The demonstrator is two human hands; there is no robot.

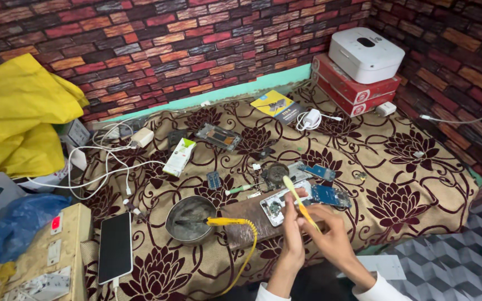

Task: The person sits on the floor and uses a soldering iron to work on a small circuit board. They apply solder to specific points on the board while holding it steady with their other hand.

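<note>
Yellow plastic is the first thing that catches the eye: a thin yellow-handled tool (pixel 299 202) is held between the two hands, its pale head pointing up toward 11 o'clock. The left hand (pixel 292 226) is closed around the lower part of the tool and the right hand (pixel 330 231) pinches it from the other side, so both hands grip the same tool just in front of the opened phone (pixel 285 202). This phone lies on a brown wooden board (pixel 246 220) on the patterned cloth (pixel 408 184), with its back cover already off and a blue circuit board (pixel 329 195) lying at its 3 o'clock side, so I judge that the opening is done and the work on the inner parts is in the middle; nothing looks put together again. At 9 o'clock from the hands a soldering iron (pixel 218 222) with yellow grip rests on a round metal bowl (pixel 189 219), not in use. A whole phone (pixel 115 247) with black screen lies at 8 o'clock. About packages: a small white and green box (pixel 179 156) lies at 10 o'clock, a flat yellow and black card package (pixel 277 106) lies at 12 o'clock near the wall, and at 1 o'clock two red flat boxes (pixel 352 89) are stacked with a white square device (pixel 366 54) on top. A yellow bag (pixel 18 111) is far at 9 o'clock.
</note>
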